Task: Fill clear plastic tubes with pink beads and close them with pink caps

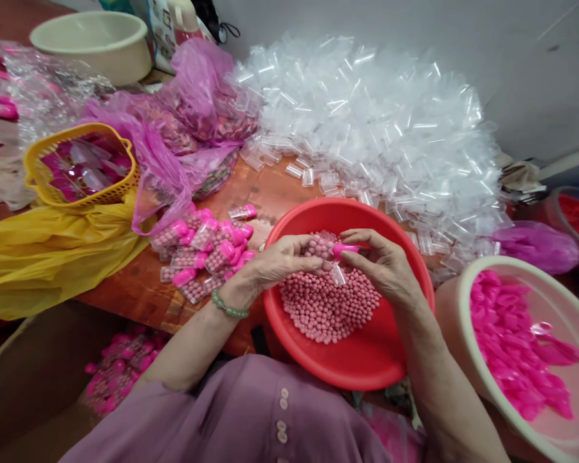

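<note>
Over the red basin (361, 350), my left hand (282, 260) has its fingers closed around a clear bottle filled with pink beads (319, 246). Opposite it, my right hand (379, 257) pinches a bright pink cap (343, 249) at the bottle's end. A small clear piece (338, 274) shows just below the cap, between the hands. Loose pink beads (330, 308) lie in the basin beneath both hands. Left of my left hand, several filled bottles with pink caps (215, 247) are piled on the table (135, 292).
A large heap of clear empty bottles (371, 116) spreads behind the basin. At the right stands a white bucket (466, 321) with pink caps (511, 341). A yellow basket (82, 199), a purple bag (161, 161) and a yellow bag (53, 257) are at the left. An open box (33, 386) holds filled bottles.
</note>
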Available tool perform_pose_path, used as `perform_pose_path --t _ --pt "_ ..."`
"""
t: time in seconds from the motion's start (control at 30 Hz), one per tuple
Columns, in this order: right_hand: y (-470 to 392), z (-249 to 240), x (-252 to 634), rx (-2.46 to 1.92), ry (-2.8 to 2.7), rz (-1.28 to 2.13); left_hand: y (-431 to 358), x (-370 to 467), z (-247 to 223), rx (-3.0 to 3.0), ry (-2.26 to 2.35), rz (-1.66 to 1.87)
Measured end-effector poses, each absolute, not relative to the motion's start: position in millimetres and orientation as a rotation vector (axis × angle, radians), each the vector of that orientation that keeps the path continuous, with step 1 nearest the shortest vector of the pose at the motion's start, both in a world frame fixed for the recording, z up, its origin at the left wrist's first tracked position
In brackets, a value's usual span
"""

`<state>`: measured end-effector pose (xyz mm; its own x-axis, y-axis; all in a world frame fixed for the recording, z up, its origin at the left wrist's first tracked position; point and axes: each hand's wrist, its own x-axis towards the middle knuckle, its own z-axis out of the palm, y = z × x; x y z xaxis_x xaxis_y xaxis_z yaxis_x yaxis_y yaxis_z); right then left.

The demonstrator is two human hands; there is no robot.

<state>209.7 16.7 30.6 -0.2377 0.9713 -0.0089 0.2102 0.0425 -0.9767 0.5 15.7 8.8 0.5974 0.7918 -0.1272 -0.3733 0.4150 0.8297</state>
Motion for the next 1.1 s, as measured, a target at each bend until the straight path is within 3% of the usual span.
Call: perform_pose_path --t 0.2,0.5,1.1 --pt "16 41 211 -1.154 -1.218 1.284 22 -10 6 0.676 0.376 0.651" --pt "33 39 190 -1.050 -1.171 1.208 24 -10 0 0.673 0.261 0.626" --pt "28 33 179 -1.106 -1.611 0.934 17 -4 5 0.759 0.442 0.698"
